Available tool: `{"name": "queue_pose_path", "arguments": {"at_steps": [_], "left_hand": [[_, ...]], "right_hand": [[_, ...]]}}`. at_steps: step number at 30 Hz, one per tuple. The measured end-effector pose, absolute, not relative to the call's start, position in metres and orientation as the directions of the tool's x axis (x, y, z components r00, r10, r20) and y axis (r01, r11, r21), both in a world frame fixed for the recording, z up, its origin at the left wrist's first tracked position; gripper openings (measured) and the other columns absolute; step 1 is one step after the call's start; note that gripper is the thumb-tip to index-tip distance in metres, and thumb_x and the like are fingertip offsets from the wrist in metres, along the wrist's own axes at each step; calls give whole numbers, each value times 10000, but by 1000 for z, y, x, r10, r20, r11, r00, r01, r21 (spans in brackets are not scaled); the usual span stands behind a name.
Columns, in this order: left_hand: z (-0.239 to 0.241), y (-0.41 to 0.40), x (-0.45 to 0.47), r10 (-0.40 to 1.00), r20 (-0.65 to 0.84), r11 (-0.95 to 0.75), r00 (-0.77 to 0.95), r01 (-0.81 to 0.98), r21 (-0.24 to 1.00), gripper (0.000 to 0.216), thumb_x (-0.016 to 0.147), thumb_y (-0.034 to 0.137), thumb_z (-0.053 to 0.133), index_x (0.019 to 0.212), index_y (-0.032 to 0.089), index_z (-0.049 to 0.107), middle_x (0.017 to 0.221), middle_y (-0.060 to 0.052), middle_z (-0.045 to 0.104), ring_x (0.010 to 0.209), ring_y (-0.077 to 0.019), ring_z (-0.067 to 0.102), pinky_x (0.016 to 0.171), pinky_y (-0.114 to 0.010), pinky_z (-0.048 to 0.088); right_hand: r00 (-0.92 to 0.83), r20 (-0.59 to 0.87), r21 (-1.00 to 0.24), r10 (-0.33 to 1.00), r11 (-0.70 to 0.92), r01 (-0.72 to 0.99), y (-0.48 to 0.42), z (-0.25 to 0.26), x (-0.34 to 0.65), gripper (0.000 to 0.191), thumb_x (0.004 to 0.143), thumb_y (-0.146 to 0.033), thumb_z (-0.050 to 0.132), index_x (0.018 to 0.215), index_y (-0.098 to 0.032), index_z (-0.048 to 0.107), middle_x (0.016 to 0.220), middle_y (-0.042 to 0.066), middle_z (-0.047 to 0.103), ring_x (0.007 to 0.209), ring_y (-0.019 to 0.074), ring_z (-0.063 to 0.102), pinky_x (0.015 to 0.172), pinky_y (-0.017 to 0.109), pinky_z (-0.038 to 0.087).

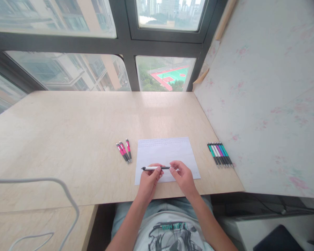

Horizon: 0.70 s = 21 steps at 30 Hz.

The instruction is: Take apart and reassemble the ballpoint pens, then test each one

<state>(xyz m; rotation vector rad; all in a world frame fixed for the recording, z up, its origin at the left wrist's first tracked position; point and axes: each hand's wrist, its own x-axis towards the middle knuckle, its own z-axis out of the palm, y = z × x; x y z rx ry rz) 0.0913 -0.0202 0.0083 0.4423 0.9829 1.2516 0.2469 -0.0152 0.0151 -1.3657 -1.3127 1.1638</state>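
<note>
Both my hands hold one white pen [154, 168] with black ends, level over a white sheet of paper [165, 151] with faint writing along its top. My left hand [148, 182] is closed round the pen's middle and left part. My right hand [182, 176] pinches the pen's right end. Three pink pens [125, 151] lie on the desk just left of the sheet. A row of several pens [220, 154] in green, white and purple lies to the right of the sheet, near the wall.
The light wooden desk [68, 139] runs under a window [94, 45] at the back. A pale wall panel [264, 104] closes the right side. A white cable [65, 195] loops over the desk's near left edge. A dark object [277, 240] sits low at the right.
</note>
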Motion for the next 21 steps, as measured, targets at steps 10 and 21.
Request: {"name": "queue_pose_path", "arguments": {"at_steps": [10, 21], "left_hand": [[10, -19, 92, 916, -402, 318, -8, -597, 737, 241, 742, 276, 784, 921, 135, 704, 795, -44, 683, 695, -103, 608, 656, -202, 469], [3, -19, 91, 937, -349, 278, -3, -600, 750, 221, 744, 248, 777, 917, 133, 701, 855, -57, 695, 680, -104, 586, 667, -228, 454]], "right_hand": [[-39, -21, -973, 999, -12, 232, -12, 18, 251, 169, 859, -354, 606, 879, -197, 668, 855, 49, 676, 797, 195, 610, 632, 269, 456], [-77, -102, -980, 992, -87, 178, -12, 17, 249, 291, 923, -409, 517, 771, -191, 635, 681, 18, 642, 649, 165, 586, 621, 276, 462]]}}
